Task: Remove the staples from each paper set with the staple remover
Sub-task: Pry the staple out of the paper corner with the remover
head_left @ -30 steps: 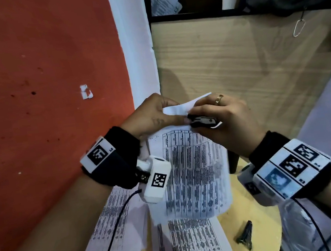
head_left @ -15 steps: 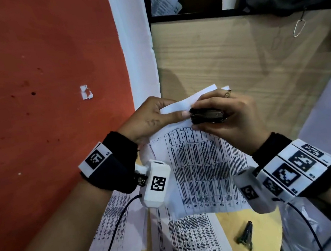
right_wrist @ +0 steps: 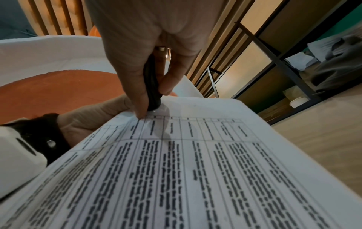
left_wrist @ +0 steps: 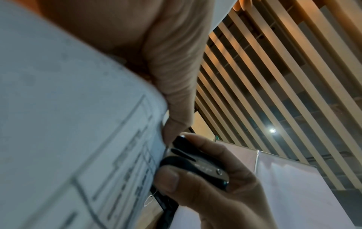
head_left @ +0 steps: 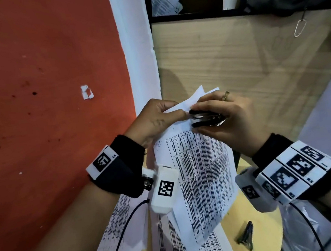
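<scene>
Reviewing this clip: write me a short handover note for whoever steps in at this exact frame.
Left hand: pinches the top corner of the raised paper set, thumb next to the tool.
Right hand: grips the staple remover, its tip at that same corner.
On the table: more printed sheets under the raised set, and a small dark clip-like object.
Done: cannot tell whether any staple is out yet.
Left: pull this corner's staple, set the papers down, then check the sheets underneath.
</scene>
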Demonstrator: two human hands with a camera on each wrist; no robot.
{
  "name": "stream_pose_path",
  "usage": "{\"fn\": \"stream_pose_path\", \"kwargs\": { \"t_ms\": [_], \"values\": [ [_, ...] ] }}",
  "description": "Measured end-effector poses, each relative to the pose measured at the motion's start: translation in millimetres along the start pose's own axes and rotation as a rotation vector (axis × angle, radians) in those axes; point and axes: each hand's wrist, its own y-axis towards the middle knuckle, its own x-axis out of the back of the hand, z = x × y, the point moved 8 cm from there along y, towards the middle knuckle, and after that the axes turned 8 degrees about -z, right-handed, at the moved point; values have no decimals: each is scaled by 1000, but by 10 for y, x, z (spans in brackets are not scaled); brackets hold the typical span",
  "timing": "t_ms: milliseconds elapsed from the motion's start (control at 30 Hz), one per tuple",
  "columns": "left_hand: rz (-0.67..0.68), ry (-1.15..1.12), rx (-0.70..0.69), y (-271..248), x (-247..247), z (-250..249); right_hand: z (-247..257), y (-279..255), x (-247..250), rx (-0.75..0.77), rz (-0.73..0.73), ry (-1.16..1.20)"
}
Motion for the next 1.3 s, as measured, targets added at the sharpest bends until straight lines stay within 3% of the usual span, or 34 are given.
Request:
{"fn": "stream_pose_path", "kwargs": {
  "t_ms": [300, 567, 733, 1000, 1167, 1300],
  "values": [
    [-61, -4, -27, 9, 0, 20, -4, -3, 0, -51, 3, 50],
    [24, 21, -71, -40, -96, -10, -18, 28, 27, -81, 5, 108],
    [50, 115, -125, -36, -70, 35, -122, 42, 102, -208, -58, 188],
    [-3, 197, -142, -17, 68, 112, -250, -27, 116, -232, -64, 99],
    [26, 174, -115, -16, 132, 167, -637, -241, -24, -497, 57, 72],
    [108, 144, -99, -18, 153, 172, -970, -540, -76, -795, 5, 421]
  ]
}}
